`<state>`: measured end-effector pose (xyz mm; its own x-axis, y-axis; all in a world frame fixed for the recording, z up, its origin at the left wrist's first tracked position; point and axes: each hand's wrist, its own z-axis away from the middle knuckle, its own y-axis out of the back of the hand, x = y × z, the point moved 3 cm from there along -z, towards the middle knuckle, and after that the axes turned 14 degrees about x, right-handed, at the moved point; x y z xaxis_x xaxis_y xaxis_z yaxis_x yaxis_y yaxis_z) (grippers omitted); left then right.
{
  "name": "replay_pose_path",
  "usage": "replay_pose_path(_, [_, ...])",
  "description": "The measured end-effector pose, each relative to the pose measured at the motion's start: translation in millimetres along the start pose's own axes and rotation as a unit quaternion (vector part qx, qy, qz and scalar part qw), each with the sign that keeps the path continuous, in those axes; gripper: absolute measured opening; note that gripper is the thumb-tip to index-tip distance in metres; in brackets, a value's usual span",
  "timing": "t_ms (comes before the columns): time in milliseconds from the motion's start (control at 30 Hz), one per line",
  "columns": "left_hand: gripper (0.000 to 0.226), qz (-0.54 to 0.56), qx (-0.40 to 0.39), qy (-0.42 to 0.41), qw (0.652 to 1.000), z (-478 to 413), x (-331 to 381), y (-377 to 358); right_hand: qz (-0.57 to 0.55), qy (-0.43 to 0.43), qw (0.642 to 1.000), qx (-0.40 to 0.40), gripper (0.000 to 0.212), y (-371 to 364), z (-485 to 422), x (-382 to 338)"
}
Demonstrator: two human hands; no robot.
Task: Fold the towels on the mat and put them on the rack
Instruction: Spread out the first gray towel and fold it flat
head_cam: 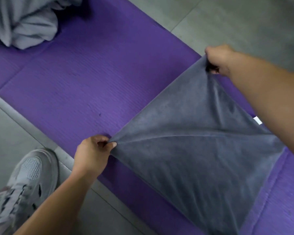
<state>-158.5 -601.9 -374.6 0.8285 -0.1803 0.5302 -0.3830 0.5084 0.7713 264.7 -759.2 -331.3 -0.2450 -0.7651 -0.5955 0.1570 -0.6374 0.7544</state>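
Observation:
A dark grey towel [199, 150] is stretched over the right part of the purple mat [85, 85]. My left hand [92, 153] pinches its near-left corner at the mat's front edge. My right hand [219, 60] grips the far corner near the mat's back edge. The cloth is pulled taut between the two corners, with a crease running across its middle. A small white tag [258, 120] shows at the towel's right edge beside my forearm. The rack is not in view.
A crumpled heap of light grey towels [24, 22] lies on the mat at the top left. A grey sneaker [24, 184] stands on the grey tiled floor [227, 19] at the bottom left, close to the mat's front edge.

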Motion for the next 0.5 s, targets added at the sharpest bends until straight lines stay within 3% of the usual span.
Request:
replay_pose_path(133, [0.014,0.046,0.037,0.037,0.998,-10.2,-12.0,7.8,-0.141,-0.053,0.987,-0.064,0.031,-24.5,-5.5,-12.1])
replay_pose_path(233, [0.015,0.116,0.048,0.089,0.988,-17.4,-18.8,11.5,-0.124,-0.027,0.986,-0.111,0.026,-40.2,-6.7,-18.1])
replay_pose_path(333, [0.012,0.145,0.05,0.101,0.983,-19.0,-21.1,16.6,0.026,0.112,0.991,-0.065,0.035,-45.9,-9.5,-35.2])
replay_pose_path(400, [0.012,0.09,0.068,0.043,0.993,-21.2,-18.0,21.8,0.139,0.202,0.969,-0.01,0.046,-51.7,-12.4,-50.5])
replay_pose_path(500, [0.015,0.04,0.09,-0.005,0.995,-30.3,-11.9,28.0,0.063,0.181,0.98,0.043,0.048,-66.4,-25.9,-58.8])
